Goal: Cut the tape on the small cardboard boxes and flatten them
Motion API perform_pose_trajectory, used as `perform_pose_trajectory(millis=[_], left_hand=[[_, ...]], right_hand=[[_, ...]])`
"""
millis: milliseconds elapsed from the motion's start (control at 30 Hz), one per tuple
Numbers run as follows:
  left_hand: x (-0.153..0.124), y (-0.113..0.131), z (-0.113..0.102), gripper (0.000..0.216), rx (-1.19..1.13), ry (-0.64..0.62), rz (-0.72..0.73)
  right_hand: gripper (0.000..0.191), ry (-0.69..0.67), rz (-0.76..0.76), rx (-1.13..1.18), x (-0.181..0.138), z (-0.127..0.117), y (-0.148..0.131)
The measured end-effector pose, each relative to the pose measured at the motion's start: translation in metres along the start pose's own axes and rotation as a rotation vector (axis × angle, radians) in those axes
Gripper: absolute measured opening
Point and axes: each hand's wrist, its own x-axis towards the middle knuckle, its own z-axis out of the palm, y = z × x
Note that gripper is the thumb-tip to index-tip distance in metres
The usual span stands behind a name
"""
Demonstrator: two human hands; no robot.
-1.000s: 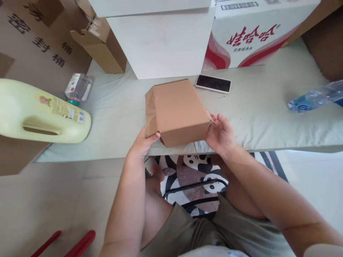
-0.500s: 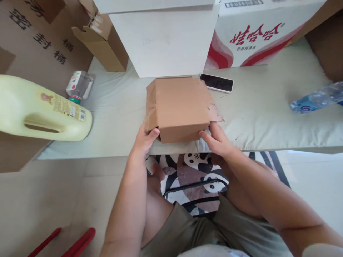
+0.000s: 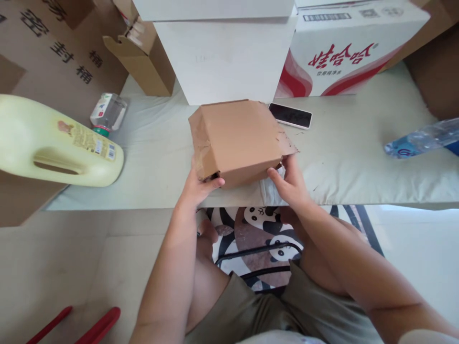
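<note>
A brown cardboard box [image 3: 242, 136] with torn, flared side flaps is in front of me, near the front edge of a cloth-covered surface. My left hand [image 3: 199, 186] grips its near left corner, thumb on the front and the other fingers hidden behind the flap. At the near right corner my right hand [image 3: 289, 181] holds the box, its thumb on the front face and its fingers under the right flap. The box sits turned slightly, its right side farther back. Just beyond its right corner lies a phone [image 3: 290, 115], screen up.
A yellow jug [image 3: 60, 143] and a clear plastic bottle [image 3: 108, 112] lie at left. Behind stand a small open carton [image 3: 154, 67], a white box [image 3: 233, 62] and a red-and-white carton [image 3: 333, 57]. A water bottle [image 3: 419, 138] lies at right on the pale cloth [image 3: 351, 157].
Both hands have turned the box slightly counterclockwise, its right end moving away from me and its left end coming nearer. My grip stays at the two near corners.
</note>
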Motion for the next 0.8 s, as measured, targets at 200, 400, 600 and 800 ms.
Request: perform_pose_trajectory(millis=[200,400,600,800], left_hand=[[0.002,-0.003,-0.001,0.107,0.07,0.117,0.133],[0.005,-0.003,-0.002,0.092,0.036,0.188,0.175],[0.006,-0.001,-0.005,0.063,0.152,0.335,0.156],[0.002,0.006,-0.003,0.059,0.217,0.385,0.094]], right_hand=[[0.043,0.131,0.102,-0.005,0.003,-0.002,0.006],[0.024,0.177,0.091,0.075,0.005,-0.003,0.008],[0.02,0.138,0.065,0.084,0.001,-0.004,-0.002],[0.028,0.123,0.116,0.136,0.001,-0.002,-0.007]])
